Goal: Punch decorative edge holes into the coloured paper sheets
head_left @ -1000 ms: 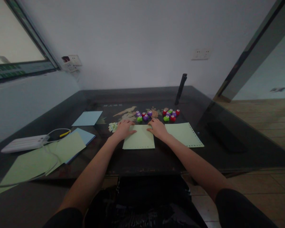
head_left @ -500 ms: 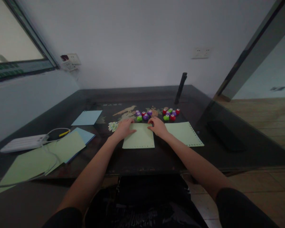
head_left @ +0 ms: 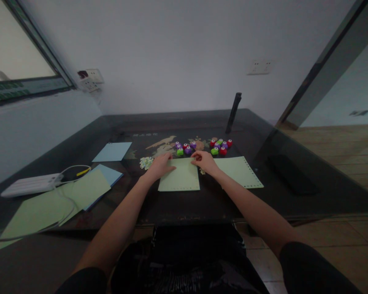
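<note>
**Both hands on the middle green sheet**

Left hand (head_left: 160,165) laid flat, fingers spread, on the far left corner of the green sheet (head_left: 180,179), pressing it to the table (head_left: 294,192), likely to keep it from sliding. Right hand (head_left: 205,161) at the sheet's far right corner, fingers curled toward the edge; too dim and small to tell whether pinching the paper or only touching it. Hands apart, one to each far corner, nothing lifted. Sheet lying flat near the table's near edge, about midway along it, with a row of small holes along its near side.

Just beyond the hands, toward the table's middle, two clusters of small punches (head_left: 202,148) in purple, green and red, kept within easy reach. A little heap of pale paper bits (head_left: 146,163) just left of the left hand. A second green sheet (head_left: 238,172) flat beside the first, on the right, holes along its right edge. Toward the left edge: a blue sheet (head_left: 113,151) alone, then a loose pile of green and blue paper (head_left: 64,200) at the near left corner, with a white power strip (head_left: 30,184) and its cord resting on it. A dark upright post (head_left: 234,112) near the far right corner.
</note>
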`<state>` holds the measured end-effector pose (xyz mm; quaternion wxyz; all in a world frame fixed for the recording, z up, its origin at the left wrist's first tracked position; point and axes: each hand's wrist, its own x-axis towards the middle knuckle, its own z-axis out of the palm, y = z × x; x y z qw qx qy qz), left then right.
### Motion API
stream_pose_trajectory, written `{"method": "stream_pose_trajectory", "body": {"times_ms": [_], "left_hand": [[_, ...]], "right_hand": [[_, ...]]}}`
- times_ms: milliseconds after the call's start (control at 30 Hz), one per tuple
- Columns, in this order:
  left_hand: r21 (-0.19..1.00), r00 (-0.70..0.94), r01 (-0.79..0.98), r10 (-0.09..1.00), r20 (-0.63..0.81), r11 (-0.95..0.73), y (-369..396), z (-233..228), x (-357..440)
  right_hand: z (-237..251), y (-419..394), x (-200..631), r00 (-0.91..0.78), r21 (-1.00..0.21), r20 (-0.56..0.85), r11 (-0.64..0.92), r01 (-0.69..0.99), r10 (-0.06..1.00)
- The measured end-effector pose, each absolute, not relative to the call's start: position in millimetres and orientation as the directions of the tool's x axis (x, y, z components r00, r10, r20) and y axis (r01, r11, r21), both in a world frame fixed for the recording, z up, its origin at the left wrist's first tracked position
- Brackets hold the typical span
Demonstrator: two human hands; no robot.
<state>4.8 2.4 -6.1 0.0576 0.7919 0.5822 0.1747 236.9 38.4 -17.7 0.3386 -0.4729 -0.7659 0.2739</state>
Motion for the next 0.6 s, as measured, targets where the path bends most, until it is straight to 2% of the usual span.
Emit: {"method": "stream_pose_trajectory", "body": {"times_ms": [133, 300, 600], "left_hand": [[0.316, 0.262, 0.893, 0.941, 0.214, -0.320, 4, -9, 3], [0.353, 0.255, 0.879, 0.942, 0.219, -0.320, 3, -2, 2], [0.574, 0.129, 0.758, 0.935, 0.331, -0.308, 3, 11, -5]], "right_hand": [[-17, 39, 238, -0.343, -0.695, 0.292, 0.444, 0.566, 0.893], [-18, 40, 236, -0.335, -0.719, 0.303, 0.445, 0.534, 0.892], [-12, 42, 241, -0.338, -0.824, 0.302, 0.422, 0.377, 0.891]]}}
